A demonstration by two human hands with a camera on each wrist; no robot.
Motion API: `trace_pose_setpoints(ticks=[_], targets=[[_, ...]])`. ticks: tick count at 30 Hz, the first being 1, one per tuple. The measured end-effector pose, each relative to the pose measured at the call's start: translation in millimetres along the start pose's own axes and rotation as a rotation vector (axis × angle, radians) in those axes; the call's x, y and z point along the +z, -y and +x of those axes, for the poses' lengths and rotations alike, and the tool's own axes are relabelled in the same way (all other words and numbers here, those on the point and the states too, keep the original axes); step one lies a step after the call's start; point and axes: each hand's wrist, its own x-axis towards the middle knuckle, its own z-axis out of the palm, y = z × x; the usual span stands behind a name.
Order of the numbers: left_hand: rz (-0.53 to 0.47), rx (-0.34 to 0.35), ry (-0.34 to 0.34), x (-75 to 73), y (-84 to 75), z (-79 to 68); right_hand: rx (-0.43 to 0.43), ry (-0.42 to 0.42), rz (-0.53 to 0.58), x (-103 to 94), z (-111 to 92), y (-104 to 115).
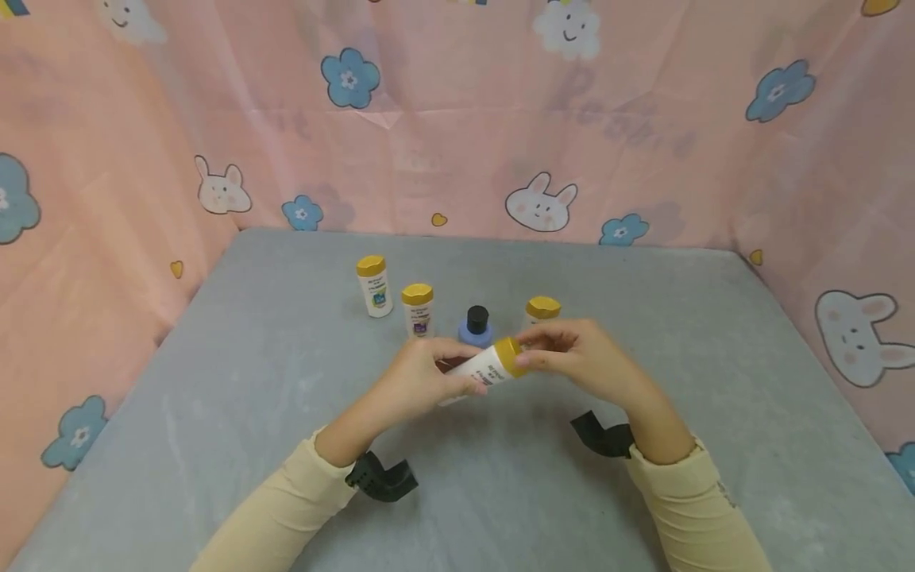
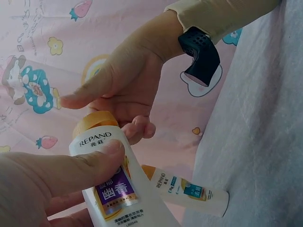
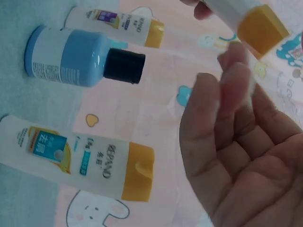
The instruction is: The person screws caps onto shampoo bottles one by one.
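Note:
My left hand [image 1: 422,377] grips a white shampoo bottle [image 1: 482,368] with a yellow cap, its thumb across the front. The bottle is tilted, cap up and to the right. In the left wrist view its label [image 2: 116,189] is purple and reads REPAND. The right hand [image 1: 589,357] is beside the cap, with thumb and fingers apart and loosely bent. In the right wrist view, its fingertips [image 3: 234,56] are close to the yellow cap [image 3: 262,30]; whether they touch it is unclear. Nothing is held in the right palm.
Behind the hands stand a blue bottle [image 1: 475,330] with a black cap and white yellow-capped bottles: one at far left [image 1: 375,292], one left of the blue bottle [image 1: 418,314], and one behind the right hand [image 1: 543,308]. Grey cloth [image 1: 250,381] covers the table; a pink printed curtain [image 1: 443,143] surrounds it.

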Motion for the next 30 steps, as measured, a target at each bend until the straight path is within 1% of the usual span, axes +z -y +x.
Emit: trace_pose_setpoints(ticks=[3, 5, 8, 11, 14, 21, 26, 30], targets=[[-0.002, -0.001, -0.008, -0.9, -1.5, -0.6, -0.054, -0.029, 0.012, -2.5, -1.2, -0.1], [0.004, 0.004, -0.006, -1.1, -1.2, -0.5, -0.112, -0.025, 0.01, -4.2, -1.6, -0.1], [0.011, 0.008, -0.004, -1.2, -1.3, -0.7, -0.197, 0.029, -0.053, -5.6, -1.9, -0.8], [0.008, 0.009, -0.001, -1.6, -2.8, -1.0, -0.244, 0.09, -0.115, -6.9, -3.2, -1.2], [0.004, 0.002, 0.006, -2.0, -4.2, -1.8, -0.259, 0.114, -0.13, -7.0, -3.7, -1.5], [0.001, -0.006, 0.008, -1.3, -4.0, -2.3, -0.258, 0.091, -0.105, -6.4, -2.0, -1.7], [-0.003, 0.013, 0.003, -1.1, -1.2, -2.6, -0.261, 0.057, -0.103, -4.9, -0.5, -1.7], [0.003, 0.025, -0.008, -2.6, -2.3, -3.4, -0.309, -0.007, -0.105, -1.9, 0.9, -4.5]])
